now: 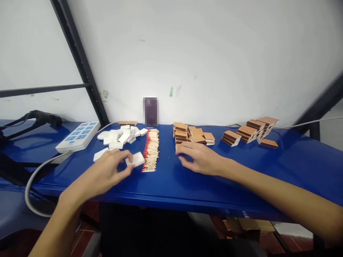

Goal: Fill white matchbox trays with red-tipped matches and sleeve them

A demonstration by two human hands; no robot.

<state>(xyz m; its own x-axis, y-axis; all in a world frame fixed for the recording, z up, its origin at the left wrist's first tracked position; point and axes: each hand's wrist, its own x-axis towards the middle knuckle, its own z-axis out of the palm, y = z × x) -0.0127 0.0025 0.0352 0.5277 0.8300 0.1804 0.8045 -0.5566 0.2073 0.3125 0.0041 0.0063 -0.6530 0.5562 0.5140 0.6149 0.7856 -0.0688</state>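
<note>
Left hand (111,166) pinches a small white rectangular card-like tray (138,159) between thumb and fingers, just above or on the blue glossy desk (168,185); can't tell which. Its left end is hidden by the fingertips, and the inside is too washed out to read. Right hand (200,157) has thumb and fingers spread, with a gap between; it partly covers the nearest of the orange-brown printed matchboxes (197,132), so contact there is unclear. Print on the boxes too small to read. Dark purple rectangle (151,111) by the wall is pixelated out. Both forearms are cut off by the frame; the area under the desk is mostly dark.

Tray's long axis runs roughly left-right, right end angled slightly toward the wall. That end sits right at the row of red-tipped pale wooden matches (151,150); can't tell if touching. Matches lie crosswise, heads left, the row itself running toward the wall.

Tray looks plain, unprinted, shallow, with crisp corners. Matches the loose heap of white trays (118,137) behind the left hand. White-and-blue power strip (79,135) is left of that heap.
</note>
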